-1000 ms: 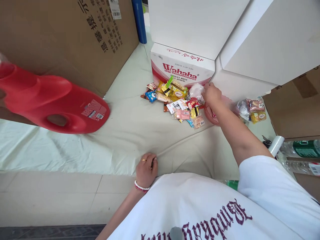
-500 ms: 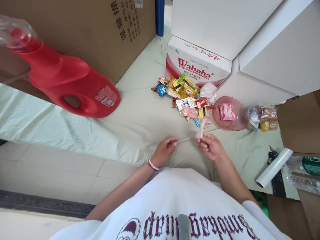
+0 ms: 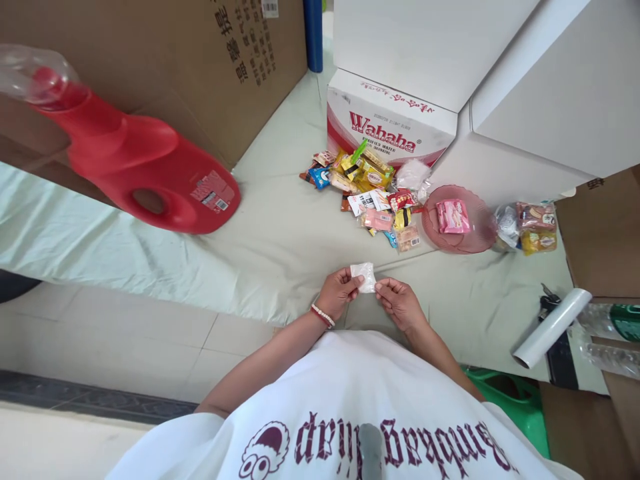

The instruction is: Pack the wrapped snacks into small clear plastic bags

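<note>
A small whitish, crinkled plastic packet [image 3: 363, 277] is stretched between my two hands, near the front edge of the covered table. My left hand [image 3: 338, 292], with a beaded bracelet at the wrist, pinches its left side, thumb on top. At the right edge, my right hand [image 3: 400, 303] grips it between thumb and fingertips. What the packet holds cannot be made out. Beyond my hands lies a heap of wrapped snacks [image 3: 373, 177] in several colours. A pink glass plate [image 3: 480, 230] beside the heap carries a pink snack pack [image 3: 453, 217].
A large red jug [image 3: 150, 173] lies tilted at the left before a brown carton [image 3: 165, 60]. Behind the snacks stands a Wahaha water box [image 3: 390, 127]. At the right are more packets [image 3: 537, 227], a white roll [image 3: 553, 328] and clear bottles [image 3: 607, 323].
My right hand has brought the packet left and down, toward my body. My left hand, free before, has moved right and taken hold of its other side.
</note>
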Demonstrator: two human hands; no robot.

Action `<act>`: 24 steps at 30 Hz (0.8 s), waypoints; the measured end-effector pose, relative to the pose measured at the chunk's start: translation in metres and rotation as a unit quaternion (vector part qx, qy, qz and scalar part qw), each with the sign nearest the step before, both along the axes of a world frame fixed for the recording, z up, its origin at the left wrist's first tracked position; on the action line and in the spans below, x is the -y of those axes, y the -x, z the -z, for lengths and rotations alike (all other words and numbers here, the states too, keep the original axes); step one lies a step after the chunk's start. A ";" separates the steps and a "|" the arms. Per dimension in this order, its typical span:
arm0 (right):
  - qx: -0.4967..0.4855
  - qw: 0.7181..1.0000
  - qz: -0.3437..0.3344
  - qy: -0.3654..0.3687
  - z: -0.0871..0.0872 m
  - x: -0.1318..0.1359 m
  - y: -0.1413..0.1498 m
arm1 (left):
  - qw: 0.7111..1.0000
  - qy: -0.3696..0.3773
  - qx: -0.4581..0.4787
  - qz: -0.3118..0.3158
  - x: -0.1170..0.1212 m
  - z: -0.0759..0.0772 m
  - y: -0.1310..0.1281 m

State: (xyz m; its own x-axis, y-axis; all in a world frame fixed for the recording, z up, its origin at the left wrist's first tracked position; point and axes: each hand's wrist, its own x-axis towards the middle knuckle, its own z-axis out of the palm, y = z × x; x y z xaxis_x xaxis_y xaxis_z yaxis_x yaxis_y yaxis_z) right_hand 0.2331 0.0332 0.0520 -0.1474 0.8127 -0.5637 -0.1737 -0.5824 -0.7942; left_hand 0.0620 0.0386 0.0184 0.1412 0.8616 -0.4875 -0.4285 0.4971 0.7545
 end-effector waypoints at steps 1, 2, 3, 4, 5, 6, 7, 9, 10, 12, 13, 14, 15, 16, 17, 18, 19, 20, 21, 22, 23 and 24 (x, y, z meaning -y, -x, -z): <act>0.007 1.000 -0.003 -0.008 0.000 -0.001 0.002 | 1.000 0.001 -0.010 -0.002 0.001 0.000 0.002; 0.007 1.000 -0.006 -0.011 -0.001 -0.002 0.004 | 1.000 -0.002 -0.019 -0.003 0.002 0.001 0.004; 0.000 1.000 -0.006 -0.009 -0.003 -0.003 0.006 | 1.000 -0.009 -0.022 -0.001 0.003 0.000 0.005; -0.013 1.000 -0.004 -0.001 -0.005 -0.004 0.007 | 1.000 -0.018 -0.022 0.004 0.003 0.000 0.006; -0.029 1.000 0.002 0.010 -0.006 -0.005 0.008 | 0.999 -0.027 -0.016 0.013 0.004 -0.001 0.006; -0.045 0.999 0.010 0.021 -0.008 -0.005 0.008 | 0.999 -0.037 -0.008 0.025 0.004 -0.002 0.005; -0.059 0.998 0.018 0.029 -0.010 -0.006 0.009 | 0.998 -0.051 -0.001 0.039 0.005 -0.003 0.005; -0.075 0.996 0.029 0.039 -0.012 -0.006 0.008 | 0.995 -0.084 -0.002 0.058 0.005 -0.004 0.002; -0.079 0.996 0.031 0.042 -0.013 -0.005 0.008 | 0.993 -0.099 -0.013 0.059 0.005 -0.004 0.001; -0.086 0.994 0.037 0.049 -0.014 -0.004 0.005 | 0.991 -0.116 -0.045 0.052 0.004 -0.002 0.000; -0.093 0.993 0.042 0.054 -0.014 -0.004 0.003 | 0.990 -0.117 -0.061 0.050 0.003 -0.001 0.000; -0.101 0.992 0.051 0.060 -0.015 -0.004 0.000 | 0.989 -0.118 -0.074 0.056 0.003 0.000 0.002; -0.114 0.989 0.062 0.068 -0.015 -0.005 -0.004 | 0.987 -0.121 -0.082 0.068 0.003 0.000 0.004; -0.129 0.986 0.072 0.076 -0.015 -0.007 -0.009 | 0.984 -0.127 -0.089 0.085 0.002 0.000 0.006; -0.146 0.982 0.083 0.083 -0.016 -0.009 -0.014 | 0.981 -0.137 -0.095 0.100 0.003 -0.001 0.009; -0.164 0.978 0.093 0.086 -0.017 -0.012 -0.020 | 0.977 -0.149 -0.099 0.114 0.003 -0.003 0.012; -0.179 0.975 0.104 0.080 -0.019 -0.015 -0.024 | 0.974 -0.162 -0.101 0.125 0.004 -0.005 0.014; -0.187 0.973 0.119 0.064 -0.020 -0.019 -0.028 | 0.970 -0.176 -0.100 0.136 0.005 -0.008 0.016; -0.186 0.972 0.136 0.039 -0.023 -0.022 -0.031 | 0.966 -0.187 -0.094 0.151 0.006 -0.010 0.017; -0.178 0.972 0.152 0.007 -0.026 -0.024 -0.033 | 0.962 -0.195 -0.084 0.170 0.008 -0.013 0.018; -0.163 0.973 0.162 -0.028 -0.029 -0.026 -0.034 | 0.959 -0.198 -0.072 0.189 0.009 -0.016 0.018; -0.143 0.974 0.164 -0.062 -0.032 -0.026 -0.033 | 0.956 -0.198 -0.063 0.205 0.011 -0.018 0.018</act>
